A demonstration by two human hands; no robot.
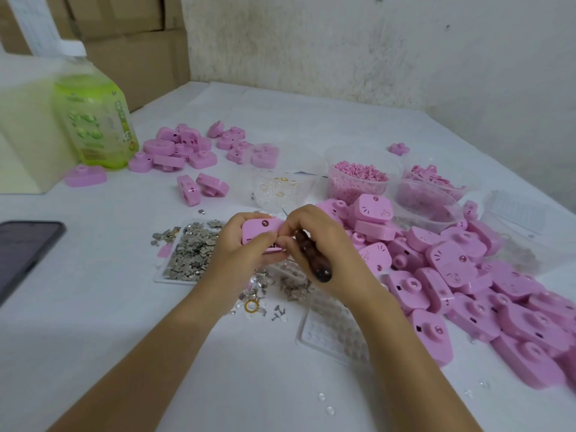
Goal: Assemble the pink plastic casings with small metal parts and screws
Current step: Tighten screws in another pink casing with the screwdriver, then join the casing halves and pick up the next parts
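One pink casing sits in left hand, near casing pile.

Over the white bench, the left hand grips a pink casing. The right hand holds a dark-handled screwdriver, and its fingers pinch at the casing's edge. A tray of small metal parts lies just beside the left hand. A heap of pink casings spreads on the right.

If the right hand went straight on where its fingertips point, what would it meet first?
Probably the pink casing held in the left hand; the right hand, gripping a screwdriver, looks nearly against it, depth unclear.
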